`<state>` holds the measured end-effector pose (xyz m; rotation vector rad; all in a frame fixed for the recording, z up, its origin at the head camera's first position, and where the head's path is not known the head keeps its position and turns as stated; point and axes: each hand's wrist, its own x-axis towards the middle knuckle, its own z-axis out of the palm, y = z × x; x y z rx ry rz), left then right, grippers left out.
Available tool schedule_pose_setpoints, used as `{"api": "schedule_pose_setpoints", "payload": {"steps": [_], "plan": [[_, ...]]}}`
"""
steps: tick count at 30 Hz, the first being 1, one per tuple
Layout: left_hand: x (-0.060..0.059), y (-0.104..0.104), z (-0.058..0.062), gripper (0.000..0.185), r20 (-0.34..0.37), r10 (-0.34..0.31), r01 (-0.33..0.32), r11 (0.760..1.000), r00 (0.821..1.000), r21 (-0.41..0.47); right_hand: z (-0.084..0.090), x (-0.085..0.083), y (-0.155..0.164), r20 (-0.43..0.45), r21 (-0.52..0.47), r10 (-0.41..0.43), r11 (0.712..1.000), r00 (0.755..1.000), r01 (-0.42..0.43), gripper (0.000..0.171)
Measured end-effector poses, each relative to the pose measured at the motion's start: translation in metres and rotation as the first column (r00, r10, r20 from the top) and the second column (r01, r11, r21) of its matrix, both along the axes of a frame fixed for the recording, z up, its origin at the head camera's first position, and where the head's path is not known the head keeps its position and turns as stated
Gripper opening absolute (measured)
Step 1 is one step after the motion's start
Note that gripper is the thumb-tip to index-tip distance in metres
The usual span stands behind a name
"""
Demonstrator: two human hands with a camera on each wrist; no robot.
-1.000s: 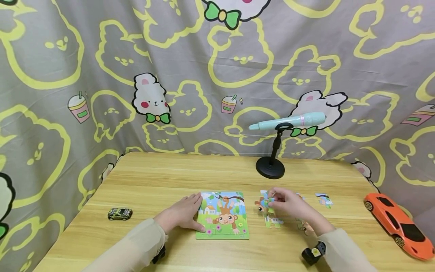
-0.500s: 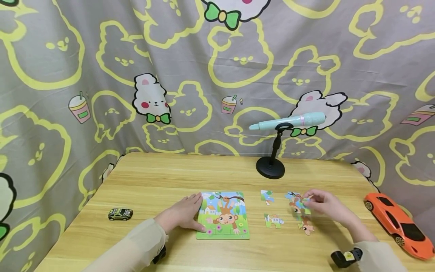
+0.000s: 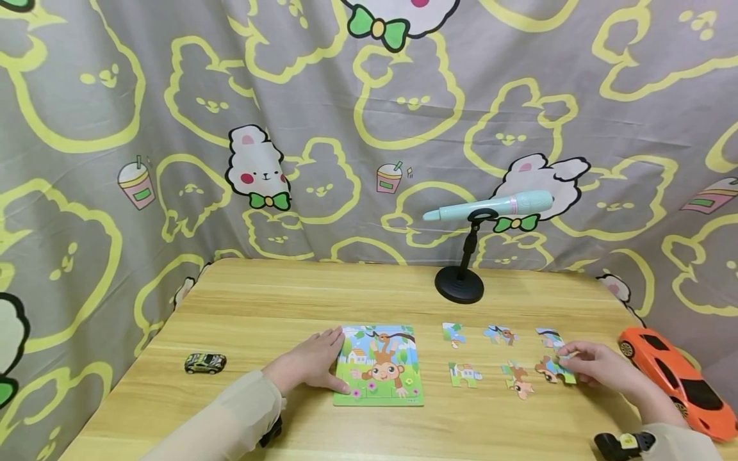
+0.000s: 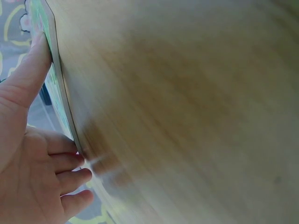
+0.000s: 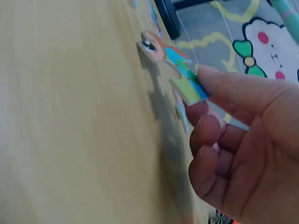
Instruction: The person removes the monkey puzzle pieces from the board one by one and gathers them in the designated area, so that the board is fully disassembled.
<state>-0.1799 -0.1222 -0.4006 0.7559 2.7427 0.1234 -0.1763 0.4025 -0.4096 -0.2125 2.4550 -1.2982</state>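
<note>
A monkey-picture puzzle board (image 3: 378,365) lies on the wooden table (image 3: 323,294). My left hand (image 3: 327,362) rests flat at the board's left edge; in the left wrist view the thumb (image 4: 28,74) lies along that edge (image 4: 63,93). Far to the right, my right hand (image 3: 569,360) pinches a monkey-head puzzle piece (image 3: 550,370) between thumb and forefinger. The right wrist view shows this piece (image 5: 180,65) tilted, one end close to the tabletop. Several loose pieces lie between the board and that hand, among them one (image 3: 453,333), another (image 3: 464,374) and a third (image 3: 517,379).
An orange toy car (image 3: 674,381) sits at the table's right edge, close to my right hand. A small dark toy car (image 3: 204,363) is at the left. A teal pen-shaped device (image 3: 487,205) sits on a black stand (image 3: 459,285) at the back. A patterned curtain surrounds the table.
My right hand has carried the monkey-head piece from beside the board rightward, past the other loose pieces, to near the orange car. The left hand and board have not moved.
</note>
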Motion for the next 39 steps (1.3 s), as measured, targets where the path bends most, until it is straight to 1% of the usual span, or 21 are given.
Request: {"api": "schedule_pose_setpoints", "payload": {"steps": [7, 10, 16, 21, 27, 31, 35, 39], "plan": [[-0.001, 0.000, 0.000, 0.101, 0.001, 0.000, 0.000, 1.000, 1.000, 0.000, -0.002, 0.004, 0.015, 0.054, 0.089, -0.036, 0.996, 0.998, 0.031, 0.032], [-0.001, 0.001, 0.000, 0.101, 0.002, 0.003, -0.003, 1.000, 1.000, -0.002, -0.002, 0.005, 0.017, 0.058, 0.115, -0.040, 0.993, 0.998, 0.033, 0.032], [0.000, 0.001, 0.001, 0.101, 0.007, 0.011, -0.010, 1.000, 1.000, -0.008, -0.003, 0.005, 0.019, 0.059, 0.117, -0.037, 0.993, 0.998, 0.030, 0.032], [0.001, 0.002, 0.003, 0.101, 0.007, 0.009, -0.009, 1.000, 1.000, -0.017, -0.003, 0.005, 0.018, 0.057, 0.137, -0.062, 0.989, 0.996, 0.054, 0.031], [0.002, 0.001, 0.004, 0.100, 0.008, 0.010, -0.010, 1.000, 1.000, -0.006, -0.001, 0.005, 0.016, 0.042, 0.159, -0.099, 0.983, 0.994, 0.091, 0.028], [0.002, 0.001, 0.003, 0.100, -0.003, 0.008, -0.008, 1.000, 1.000, -0.004, 0.000, 0.005, 0.016, 0.012, 0.165, -0.101, 0.982, 0.995, 0.098, 0.028], [0.003, 0.001, 0.001, 0.099, -0.026, 0.001, -0.002, 1.000, 1.000, -0.006, 0.003, 0.005, 0.009, -0.066, 0.163, -0.076, 0.983, 0.995, 0.086, 0.029], [0.005, 0.001, 0.001, 0.097, -0.039, -0.006, 0.005, 1.000, 0.999, -0.007, 0.007, 0.005, -0.004, -0.160, 0.155, -0.033, 0.986, 0.987, 0.058, 0.031]]}}
